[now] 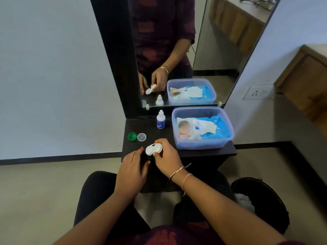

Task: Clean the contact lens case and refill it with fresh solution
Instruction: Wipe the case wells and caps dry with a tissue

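Observation:
My right hand (167,157) grips the white contact lens case (152,149) by its right end, just above the dark shelf (203,152). The case has no caps on. My left hand (131,169) hovers beside it with fingers spread and nothing in it. A green cap (132,136) and a clear cap (141,137) lie side by side on the shelf's left part. The small white solution bottle (160,119) with a blue label stands upright behind them, near the mirror.
A clear plastic tub (228,124) holding a blue wipes pack fills the shelf's right side. A tall mirror (185,50) rises behind the shelf. A black waste bin (265,200) with white tissue inside stands on the floor at the right. My knees are below the shelf.

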